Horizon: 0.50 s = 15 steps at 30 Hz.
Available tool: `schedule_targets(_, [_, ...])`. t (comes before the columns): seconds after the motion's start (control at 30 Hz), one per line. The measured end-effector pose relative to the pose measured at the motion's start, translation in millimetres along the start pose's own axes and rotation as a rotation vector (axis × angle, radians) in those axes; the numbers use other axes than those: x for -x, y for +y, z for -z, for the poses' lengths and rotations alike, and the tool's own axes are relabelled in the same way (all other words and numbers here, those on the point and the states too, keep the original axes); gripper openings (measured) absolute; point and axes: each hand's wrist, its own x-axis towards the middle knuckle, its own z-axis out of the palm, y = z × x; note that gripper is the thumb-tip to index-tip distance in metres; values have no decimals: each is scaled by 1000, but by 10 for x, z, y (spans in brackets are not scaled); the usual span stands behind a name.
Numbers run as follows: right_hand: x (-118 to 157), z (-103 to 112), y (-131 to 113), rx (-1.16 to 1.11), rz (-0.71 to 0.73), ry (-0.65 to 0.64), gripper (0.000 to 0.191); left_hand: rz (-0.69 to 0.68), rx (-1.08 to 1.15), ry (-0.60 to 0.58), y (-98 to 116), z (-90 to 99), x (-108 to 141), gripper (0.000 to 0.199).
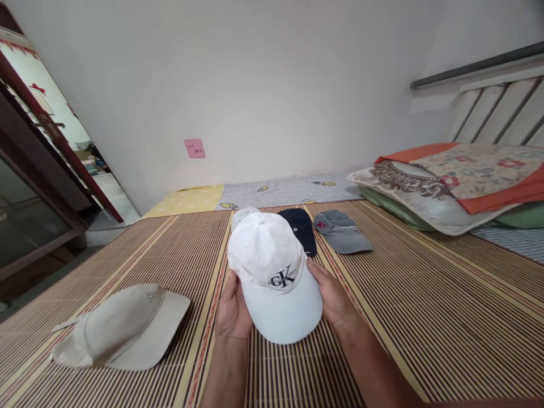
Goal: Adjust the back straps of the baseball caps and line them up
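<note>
A white baseball cap [266, 249] with dark "CK" lettering is held up over the bamboo mat, its brim pointing down towards me. My left hand [233, 311] grips its left side, with the fingers partly hidden under the cap. On the other side, my right hand [332, 293] holds the edge near the brim. Behind it lie a navy cap [305, 231], a grey cap [342, 232] with a red emblem, and a pale cap [243, 213] that is mostly covered. A beige cap [127, 328] rests on the mat at left.
The striped bamboo mat [416, 306] spreads across the bed. Cushions [403, 190] with floral and orange covers are stacked at right below a radiator [501, 107]. A pink note [194, 148] is stuck on the white wall, and a doorway opens at far left.
</note>
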Motion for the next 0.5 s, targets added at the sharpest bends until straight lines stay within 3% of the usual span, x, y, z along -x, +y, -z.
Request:
schedule_targets(0.07, [-23, 33, 27, -11, -15, 22, 39, 49, 38, -167, 3, -1, -1, 51])
schedule_targets(0.17, [-34, 50, 54, -27, -29, -16, 41, 69, 58, -264, 3, -31, -3, 58])
schedule_targets(0.33, [-13, 15, 64, -24, -10, -93, 42, 49, 48, -244, 5, -105, 5, 60])
schedule_targets(0.5, [7, -20, 48, -92, -36, -45, 40, 36, 38, -201, -43, -187, 10, 58])
